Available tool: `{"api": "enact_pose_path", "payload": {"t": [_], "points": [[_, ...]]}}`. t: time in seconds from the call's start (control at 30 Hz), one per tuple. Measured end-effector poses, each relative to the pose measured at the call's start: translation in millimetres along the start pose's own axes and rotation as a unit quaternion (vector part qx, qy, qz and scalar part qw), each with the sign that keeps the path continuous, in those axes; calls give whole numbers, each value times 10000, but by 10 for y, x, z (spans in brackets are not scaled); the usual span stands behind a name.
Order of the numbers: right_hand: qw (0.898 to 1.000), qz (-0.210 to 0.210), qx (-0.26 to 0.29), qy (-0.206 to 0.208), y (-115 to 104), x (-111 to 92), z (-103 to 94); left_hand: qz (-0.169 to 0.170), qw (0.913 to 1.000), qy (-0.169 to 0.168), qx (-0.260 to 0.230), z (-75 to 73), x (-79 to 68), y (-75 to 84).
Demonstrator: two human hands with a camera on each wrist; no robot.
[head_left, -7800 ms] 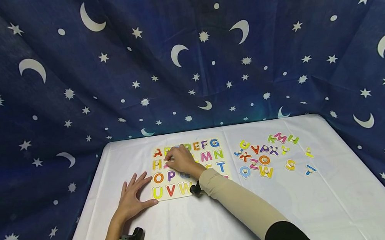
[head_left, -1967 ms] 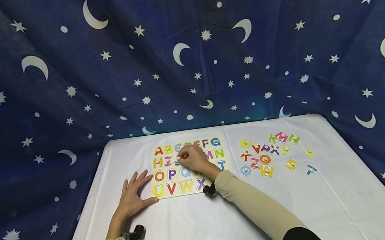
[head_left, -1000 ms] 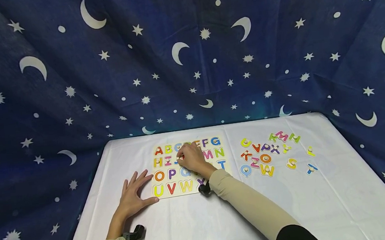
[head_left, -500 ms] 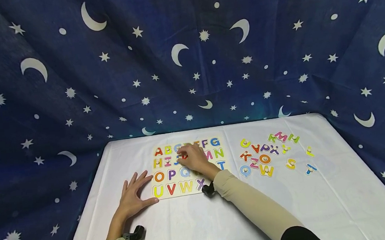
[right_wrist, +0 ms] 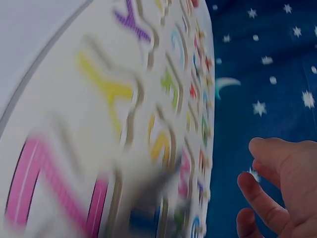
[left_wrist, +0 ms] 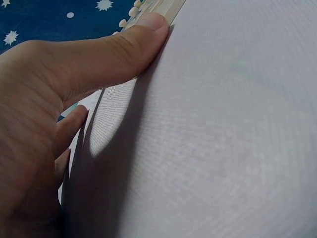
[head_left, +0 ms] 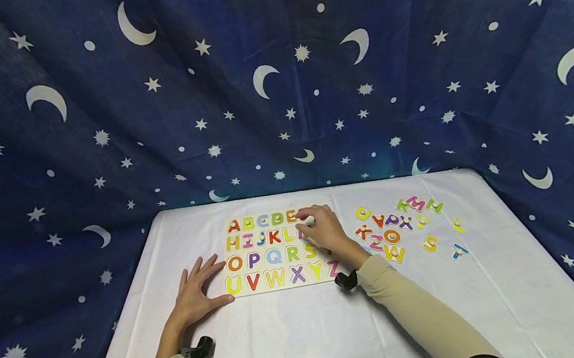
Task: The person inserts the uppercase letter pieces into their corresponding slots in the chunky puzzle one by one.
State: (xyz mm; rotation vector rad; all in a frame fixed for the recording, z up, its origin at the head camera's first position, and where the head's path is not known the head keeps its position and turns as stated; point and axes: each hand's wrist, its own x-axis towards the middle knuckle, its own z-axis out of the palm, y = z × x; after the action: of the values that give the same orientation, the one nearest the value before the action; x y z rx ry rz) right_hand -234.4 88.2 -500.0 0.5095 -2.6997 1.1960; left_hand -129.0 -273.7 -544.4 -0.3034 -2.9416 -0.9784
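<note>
A white table (head_left: 292, 340) bears the letter board (head_left: 264, 268), long axis left-right, top away from the person; over its right half hangs the right hand (head_left: 326, 231) (fingers parted, empty). The left hand (head_left: 194, 296), spread, touches its left edge; loose letters (head_left: 392, 236) lie rightward.

Puzzle board (head_left: 288, 282) bears letters A–E, H–L, O–S, U–Z. Loose letter pieces (head_left: 392, 236) on the tabletop (head_left: 485, 298) read M, N, X, O, W, S, T.
</note>
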Motion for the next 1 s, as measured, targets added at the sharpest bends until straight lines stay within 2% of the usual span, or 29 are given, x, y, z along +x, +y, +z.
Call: {"api": "enact_pose_path", "payload": {"t": [0.17, 0.4, 0.5, 0.67, 1.0], "points": [[9990, 385, -203, 107, 179, -122, -273, 13, 10000, 16, 17, -1, -5, -9], [9969, 400, -470, 480, 484, -348, -582, 60, 10000, 30, 6, -7, -16, -10], [9955, 628, -486, 517, 611, -442, -676, 166, 9998, 117, 30, -22, -22, 0], [9921, 1103, -436, 399, 752, -566, -781, 287, 9993, 227, 78, -30, -18, 8], [9901, 1108, -705, 497, 891, -734, -832, 147, 9998, 72, 126, -2, -10, -11]]}}
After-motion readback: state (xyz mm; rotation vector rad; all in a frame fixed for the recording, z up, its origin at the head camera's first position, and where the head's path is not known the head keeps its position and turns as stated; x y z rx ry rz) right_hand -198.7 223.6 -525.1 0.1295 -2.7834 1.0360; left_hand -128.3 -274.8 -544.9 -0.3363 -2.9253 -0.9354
